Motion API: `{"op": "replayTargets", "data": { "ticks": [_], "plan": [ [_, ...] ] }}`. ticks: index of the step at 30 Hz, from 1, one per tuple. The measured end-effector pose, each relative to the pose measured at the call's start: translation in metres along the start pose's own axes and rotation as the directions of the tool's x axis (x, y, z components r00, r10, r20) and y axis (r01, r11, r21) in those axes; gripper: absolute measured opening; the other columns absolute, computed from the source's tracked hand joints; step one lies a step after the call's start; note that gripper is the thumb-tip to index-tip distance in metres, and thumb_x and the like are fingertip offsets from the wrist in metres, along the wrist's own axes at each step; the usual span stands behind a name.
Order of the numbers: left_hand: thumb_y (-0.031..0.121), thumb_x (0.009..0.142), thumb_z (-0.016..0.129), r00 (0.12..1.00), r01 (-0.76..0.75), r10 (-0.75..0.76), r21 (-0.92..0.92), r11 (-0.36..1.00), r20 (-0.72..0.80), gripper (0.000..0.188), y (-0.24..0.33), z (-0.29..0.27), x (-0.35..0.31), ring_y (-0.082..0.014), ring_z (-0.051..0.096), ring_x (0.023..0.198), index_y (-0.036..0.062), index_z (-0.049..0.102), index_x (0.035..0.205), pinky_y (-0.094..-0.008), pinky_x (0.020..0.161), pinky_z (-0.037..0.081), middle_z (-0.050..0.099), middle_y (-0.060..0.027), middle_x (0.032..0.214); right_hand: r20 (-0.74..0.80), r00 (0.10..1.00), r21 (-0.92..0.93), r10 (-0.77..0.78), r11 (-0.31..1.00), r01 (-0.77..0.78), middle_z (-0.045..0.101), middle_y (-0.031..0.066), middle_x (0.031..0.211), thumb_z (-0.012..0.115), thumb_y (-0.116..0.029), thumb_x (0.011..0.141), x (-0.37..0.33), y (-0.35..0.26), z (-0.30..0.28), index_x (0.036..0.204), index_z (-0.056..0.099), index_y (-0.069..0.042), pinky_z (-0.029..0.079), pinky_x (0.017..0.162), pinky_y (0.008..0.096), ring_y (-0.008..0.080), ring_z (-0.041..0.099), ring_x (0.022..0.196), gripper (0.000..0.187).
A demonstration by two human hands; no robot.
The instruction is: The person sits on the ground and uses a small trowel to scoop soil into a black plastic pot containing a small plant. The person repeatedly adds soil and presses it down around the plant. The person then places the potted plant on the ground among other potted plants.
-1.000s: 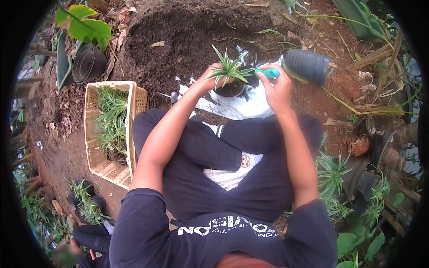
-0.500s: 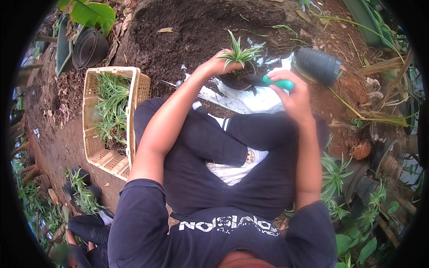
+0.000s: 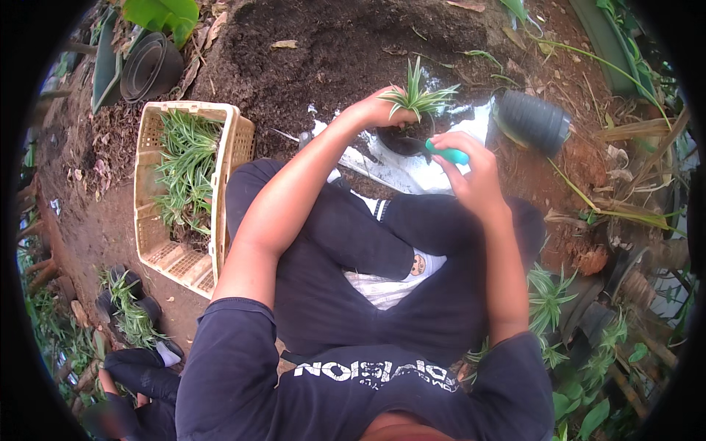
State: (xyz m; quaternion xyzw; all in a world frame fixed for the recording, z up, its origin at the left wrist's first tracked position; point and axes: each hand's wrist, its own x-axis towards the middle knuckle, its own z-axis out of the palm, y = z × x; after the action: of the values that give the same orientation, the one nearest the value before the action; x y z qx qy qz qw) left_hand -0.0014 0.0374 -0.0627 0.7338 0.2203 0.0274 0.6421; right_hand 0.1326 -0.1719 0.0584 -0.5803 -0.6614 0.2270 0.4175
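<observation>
A small spider plant [image 3: 418,97] with green and white striped leaves stands upright in the fingers of my left hand [image 3: 384,110], closed around its base. Directly under it is a dark round pot [image 3: 401,145], partly hidden by my hand and the leaves. My right hand [image 3: 474,170] grips the green handle of a hand trowel [image 3: 450,153]. Its dark blade reaches left over the pot and is hard to make out against it. Beneath the pot lies a white plastic sheet [image 3: 441,175], smudged with soil.
A beige plastic crate [image 3: 234,151] holding several spider plants [image 3: 184,165] lies to my left. Loose dark soil [image 3: 294,81] is heaped ahead. Stacked black pots [image 3: 533,121] rest at the right, and other pots [image 3: 151,67] far left. Another person [image 3: 143,386] sits at the lower left.
The view has shifted slightly. My right hand has brought the trowel a little left and nearer to me, closer against the pot. My left hand keeps hold of the spider plant.
</observation>
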Motion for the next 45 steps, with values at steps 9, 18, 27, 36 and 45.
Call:
{"op": "replayTargets", "data": {
  "ticks": [9,18,27,36,45],
  "plan": [
    [0.027,0.092,0.078,1.000,0.003,-0.003,-0.016,1.000,-0.017,0.029,0.004,0.004,-0.001,-0.0137,0.069,0.066,-0.0016,0.076,0.094,-0.0314,0.062,0.057,0.073,-0.0081,0.075,-0.100,0.995,-0.003,0.008,1.000,-0.009,0.073,0.0170,0.105,0.076,0.006,0.085,-0.002,-0.008,0.019,0.104,0.067,0.001,0.057,0.087,0.0407,0.0340,0.073,0.098,0.022],
    [0.029,0.092,0.077,0.999,-0.038,0.038,-0.037,0.999,-0.002,0.032,0.006,0.003,-0.003,-0.0144,0.068,0.066,-0.0018,0.077,0.100,-0.0323,0.063,0.056,0.073,-0.0080,0.075,-0.060,0.997,-0.013,-0.049,0.999,0.048,0.074,0.0178,0.106,0.077,0.007,0.084,0.001,-0.014,0.021,0.104,0.068,0.001,0.058,0.087,0.0397,0.0345,0.073,0.099,0.024],
    [0.028,0.089,0.079,0.991,-0.110,0.120,0.145,0.983,-0.058,0.029,-0.003,-0.001,0.003,-0.0139,0.058,0.061,-0.0002,0.076,0.088,-0.0359,0.060,0.049,0.068,-0.0075,0.068,-0.071,0.994,-0.127,-0.089,0.989,0.080,0.074,0.0173,0.108,0.079,0.003,0.083,-0.002,-0.011,0.036,0.104,0.068,0.001,0.058,0.086,0.0426,0.0354,0.072,0.100,0.023],
    [0.029,0.089,0.079,0.997,-0.042,0.046,0.069,0.997,-0.060,0.029,0.014,0.002,-0.001,-0.0147,0.061,0.061,-0.0002,0.076,0.085,-0.0359,0.061,0.050,0.069,-0.0084,0.068,-0.106,0.992,-0.179,-0.065,0.983,0.045,0.073,0.0185,0.107,0.079,0.002,0.084,-0.001,-0.004,0.051,0.106,0.068,0.002,0.059,0.085,0.0430,0.0367,0.073,0.097,0.024],
    [0.030,0.091,0.078,0.999,-0.020,0.019,-0.014,1.000,-0.049,0.031,0.004,0.004,0.005,-0.0148,0.066,0.064,-0.0005,0.077,0.087,-0.0333,0.063,0.054,0.073,-0.0073,0.073,-0.091,0.993,-0.163,-0.073,0.985,0.057,0.073,0.0189,0.108,0.079,0.002,0.083,0.000,-0.006,0.063,0.105,0.068,0.002,0.058,0.086,0.0431,0.0368,0.073,0.099,0.024]
  ]
}}
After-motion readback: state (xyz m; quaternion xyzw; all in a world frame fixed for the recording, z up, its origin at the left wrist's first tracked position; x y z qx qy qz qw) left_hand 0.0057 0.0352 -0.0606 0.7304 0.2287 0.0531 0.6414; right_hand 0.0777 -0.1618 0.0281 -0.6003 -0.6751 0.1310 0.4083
